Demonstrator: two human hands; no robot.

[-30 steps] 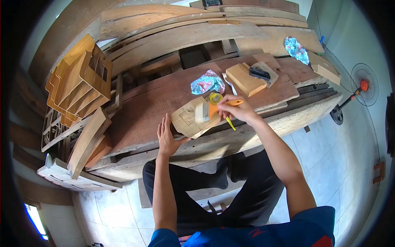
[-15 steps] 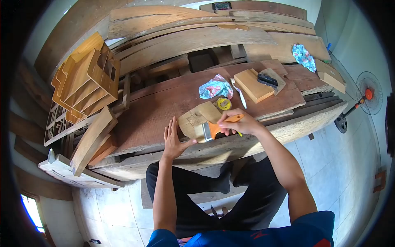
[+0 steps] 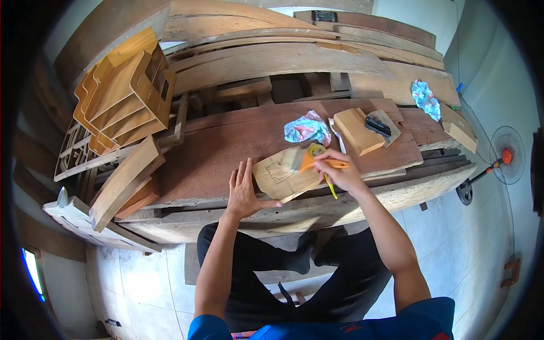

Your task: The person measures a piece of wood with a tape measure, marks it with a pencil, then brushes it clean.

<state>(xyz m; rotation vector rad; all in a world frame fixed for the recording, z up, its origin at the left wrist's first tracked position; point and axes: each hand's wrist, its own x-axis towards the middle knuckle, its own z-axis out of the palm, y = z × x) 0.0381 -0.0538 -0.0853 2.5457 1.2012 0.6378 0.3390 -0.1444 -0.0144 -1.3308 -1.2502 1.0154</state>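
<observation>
Right hand: right hand [image 3: 341, 174] is closed round the orange handle of a paintbrush [image 3: 309, 161]; its bristles lie on the far right part of the wooden piece [image 3: 281, 175]
Left hand: left hand [image 3: 245, 192] lies flat with fingers spread on the bench plank [image 3: 215, 153]; its thumb touches the wooden piece's near left edge
Wooden piece: pale, flat, with carved lines; at the plank's near edge, between the hands
Nearby: patterned cloth [image 3: 306, 128] just beyond the brush; a wood block [image 3: 356, 131] to its right; stacked wooden frames [image 3: 122, 90] far left
</observation>
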